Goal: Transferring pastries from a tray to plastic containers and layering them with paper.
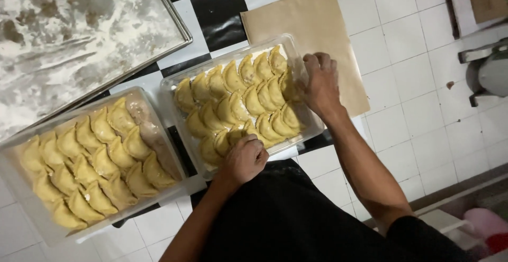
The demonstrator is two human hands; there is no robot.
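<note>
Two clear plastic trays of yellow crescent pastries lie side by side on a black-and-white tiled surface. Left hand (245, 159) is closed into a loose fist at the near rim of the right-hand tray (312, 131), knuckles resting over the nearest pastries (238, 100); whether it grips one cannot be told. Right hand (319, 82) is curled at the tray's far right edge, fingertips bent down among the pastries there, its hold hidden. The second tray (16, 185), also filled, sits just beside to the left. A floured metal sheet (79, 29) lies beyond it, and brown paper (312, 24) lies partly under the right-hand tray.
</note>
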